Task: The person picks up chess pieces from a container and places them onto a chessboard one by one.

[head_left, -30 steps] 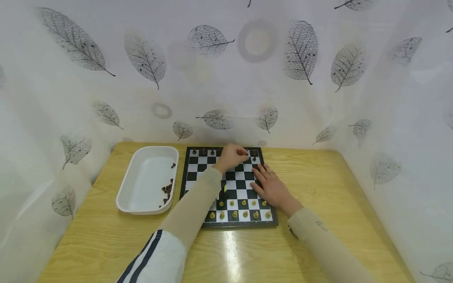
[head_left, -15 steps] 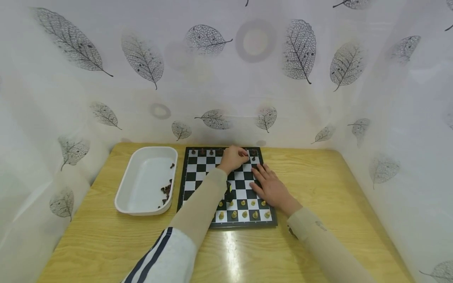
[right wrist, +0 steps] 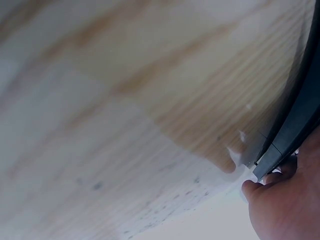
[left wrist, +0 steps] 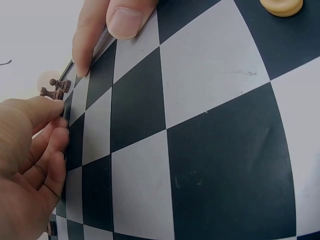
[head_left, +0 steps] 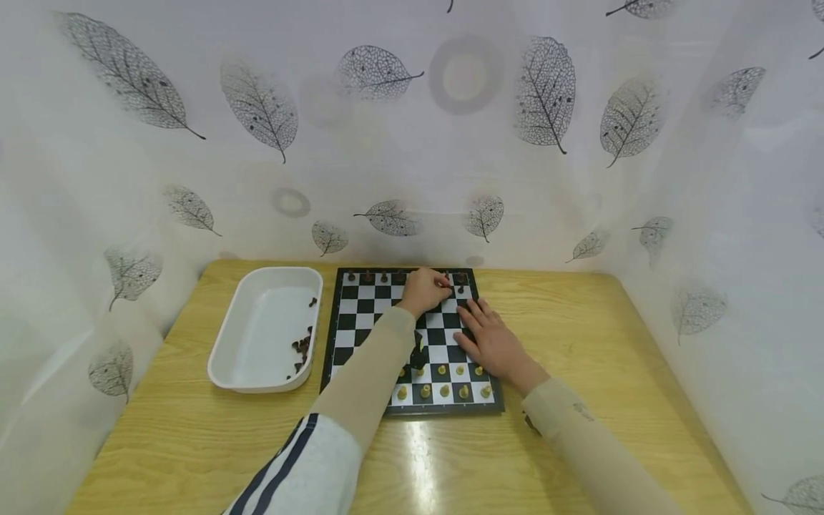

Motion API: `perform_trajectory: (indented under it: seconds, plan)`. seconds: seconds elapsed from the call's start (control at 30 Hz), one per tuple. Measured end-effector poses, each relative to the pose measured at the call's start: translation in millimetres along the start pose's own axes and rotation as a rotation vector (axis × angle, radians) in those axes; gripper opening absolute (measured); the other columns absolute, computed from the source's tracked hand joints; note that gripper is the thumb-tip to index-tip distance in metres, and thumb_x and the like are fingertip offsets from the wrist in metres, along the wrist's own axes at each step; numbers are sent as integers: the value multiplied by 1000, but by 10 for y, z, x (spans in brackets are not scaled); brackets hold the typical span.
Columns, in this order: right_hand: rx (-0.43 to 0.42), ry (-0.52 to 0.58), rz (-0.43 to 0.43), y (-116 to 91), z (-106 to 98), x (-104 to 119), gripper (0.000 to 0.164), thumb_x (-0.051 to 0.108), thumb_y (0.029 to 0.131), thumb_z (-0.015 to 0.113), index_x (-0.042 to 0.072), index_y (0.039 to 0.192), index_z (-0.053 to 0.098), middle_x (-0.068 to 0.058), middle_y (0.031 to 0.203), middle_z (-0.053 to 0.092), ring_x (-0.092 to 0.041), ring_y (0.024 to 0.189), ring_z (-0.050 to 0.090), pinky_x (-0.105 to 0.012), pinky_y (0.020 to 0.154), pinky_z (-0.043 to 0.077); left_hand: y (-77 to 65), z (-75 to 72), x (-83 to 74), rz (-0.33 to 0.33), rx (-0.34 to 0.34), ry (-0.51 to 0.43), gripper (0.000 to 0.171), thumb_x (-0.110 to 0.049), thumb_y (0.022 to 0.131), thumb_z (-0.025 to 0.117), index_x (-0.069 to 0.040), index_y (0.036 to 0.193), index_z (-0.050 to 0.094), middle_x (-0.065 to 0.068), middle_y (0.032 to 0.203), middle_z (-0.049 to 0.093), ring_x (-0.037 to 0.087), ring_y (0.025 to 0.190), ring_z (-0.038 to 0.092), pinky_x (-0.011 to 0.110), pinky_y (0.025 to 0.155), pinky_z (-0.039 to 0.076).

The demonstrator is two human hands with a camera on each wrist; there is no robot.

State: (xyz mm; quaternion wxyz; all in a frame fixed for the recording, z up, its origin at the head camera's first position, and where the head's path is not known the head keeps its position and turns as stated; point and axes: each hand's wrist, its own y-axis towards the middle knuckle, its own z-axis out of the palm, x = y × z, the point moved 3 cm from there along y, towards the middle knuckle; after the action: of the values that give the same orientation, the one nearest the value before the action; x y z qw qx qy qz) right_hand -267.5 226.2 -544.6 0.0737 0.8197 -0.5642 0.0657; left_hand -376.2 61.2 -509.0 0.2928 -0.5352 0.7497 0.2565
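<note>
On the wooden table lies a black-and-white chessboard (head_left: 435, 336). My left hand (head_left: 423, 290) reaches across to its far side, thumb and fingertips pinched together at a small dark chess piece, mostly hidden behind them. Beside those fingers stand dark brown chess pieces (left wrist: 56, 89) on the far row, and a lone dark pawn (head_left: 460, 290) is just to the right. My right hand (head_left: 496, 347) rests with spread, straight fingers over the board's right edge. Yellowish chess pieces (head_left: 445, 391) fill the near rows, partly covered by my left arm.
Left of the board is a white plastic tray (head_left: 222, 347) with several dark chess pieces (head_left: 302, 347) along its right side. A leaf-patterned white curtain (head_left: 386, 157) hangs behind the table (head_left: 553, 307) and at both sides.
Over the second my left hand has shifted slightly right and nearer, its fingers still pinched at the far rows. The right hand has stayed in place on the board's edge.
</note>
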Motion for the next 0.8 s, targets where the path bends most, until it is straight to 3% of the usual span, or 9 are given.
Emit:
perform_trajectory:
  seconds: [0.6, 0.8]
  plan:
    - [5, 5, 7, -1, -25, -3, 71, 55, 111, 40, 10, 166, 32, -18, 174, 24, -40, 164, 15, -58, 130, 23, 6, 12, -28, -7, 12, 39, 15, -19, 94, 80, -13, 108, 84, 5, 107, 81, 22, 96, 71, 38, 89, 58]
    - [10, 10, 1, -6, -25, 10, 71, 54, 111, 40, 10, 166, 32, -18, 174, 23, -40, 164, 15, -58, 130, 23, 28, -7, 22, 4, 53, 27, 20, -18, 92, 81, -13, 111, 82, 5, 105, 79, 18, 88, 66, 32, 80, 54]
